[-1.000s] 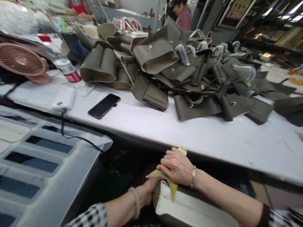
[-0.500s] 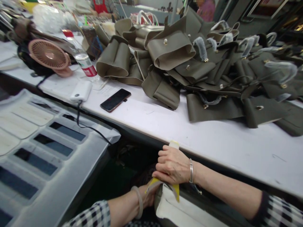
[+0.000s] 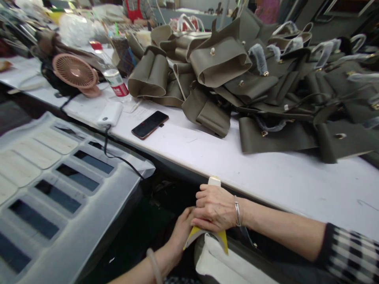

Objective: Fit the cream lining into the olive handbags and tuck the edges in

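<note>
My right hand is wrapped round a yellow-edged white piece. Its pale end sticks out above the fist and its curved, pointed end spreads out below. What kind of piece it is, I cannot make out. Just under that curved end lies an olive bag with a white inner face, partly cut off by the bottom edge. My left hand is beside the right fist, fingers stretched toward it. Its fingertips are partly hidden there, and no held thing shows in it.
Olive bag parts are heaped along the white table. A phone, white power bank, bottle and pink fan stand or lie on its left part. A grey slotted plastic crate is at my left. A person in a red apron is behind.
My left hand has come out from under the curved piece, up and left, to the side of the right fist. The right hand keeps its grip. The view has swung slightly left.
</note>
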`<state>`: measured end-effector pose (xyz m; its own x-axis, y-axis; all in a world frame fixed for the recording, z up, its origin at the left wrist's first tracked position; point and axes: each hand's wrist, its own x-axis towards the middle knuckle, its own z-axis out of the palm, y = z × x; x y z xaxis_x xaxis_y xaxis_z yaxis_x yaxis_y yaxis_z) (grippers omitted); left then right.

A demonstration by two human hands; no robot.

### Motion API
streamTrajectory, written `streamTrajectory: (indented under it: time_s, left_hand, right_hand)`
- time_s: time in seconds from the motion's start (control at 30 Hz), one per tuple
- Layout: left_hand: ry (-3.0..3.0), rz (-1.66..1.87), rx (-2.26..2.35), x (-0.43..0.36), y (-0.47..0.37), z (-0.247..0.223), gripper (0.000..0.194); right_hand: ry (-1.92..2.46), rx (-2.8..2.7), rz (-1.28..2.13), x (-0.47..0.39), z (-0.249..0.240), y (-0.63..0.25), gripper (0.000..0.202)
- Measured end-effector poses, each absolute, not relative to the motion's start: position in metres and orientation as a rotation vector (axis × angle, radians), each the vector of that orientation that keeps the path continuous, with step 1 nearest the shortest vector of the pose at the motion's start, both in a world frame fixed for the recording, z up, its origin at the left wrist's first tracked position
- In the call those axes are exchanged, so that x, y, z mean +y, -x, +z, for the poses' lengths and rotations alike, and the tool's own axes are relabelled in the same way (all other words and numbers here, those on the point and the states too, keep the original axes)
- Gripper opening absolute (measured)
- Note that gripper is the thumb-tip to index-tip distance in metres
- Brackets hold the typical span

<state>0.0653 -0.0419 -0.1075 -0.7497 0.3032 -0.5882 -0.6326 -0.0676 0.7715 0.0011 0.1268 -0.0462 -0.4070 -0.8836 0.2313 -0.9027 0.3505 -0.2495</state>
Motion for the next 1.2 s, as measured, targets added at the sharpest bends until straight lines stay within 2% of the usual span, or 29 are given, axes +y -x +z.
streamTrajectory:
  time_s: [0.13,0.23,0.3,0.47,0.7,1.2]
  left_hand:
    - [0.171,1.905,1.718,-0.066,-0.065,-0.068,0.049]
    - [-0.313,1.487,1.92,-0.072,-0.071,-0.039,0.045]
    - [-0.425,1.284,1.969,-0.07,-0.074,-0.03,0.045]
    - [-0.489,1.178,2.059,-0.064,-0.076,-0.031,0.035]
    - [-0.577,1.027,2.11,-0.063,-0.078,-0.037,0.039]
    - [-0.607,0.948,2.164,-0.056,-0.081,-0.036,0.034]
  right_hand:
    - [-1.678,-2.525,0.524,0.126,-0.047,-0.002,0.044]
    - [-1.67,-2.556,0.514,0.127,-0.047,-0.003,0.044]
    - [-1.661,-2.571,0.503,0.127,-0.046,-0.004,0.043]
    - [-1.645,-2.599,0.465,0.128,-0.045,-0.008,0.043]
    - [-1.601,-2.646,0.424,0.132,-0.041,-0.013,0.045]
    - [-1.432,-2.73,0.435,0.137,-0.042,-0.032,0.043]
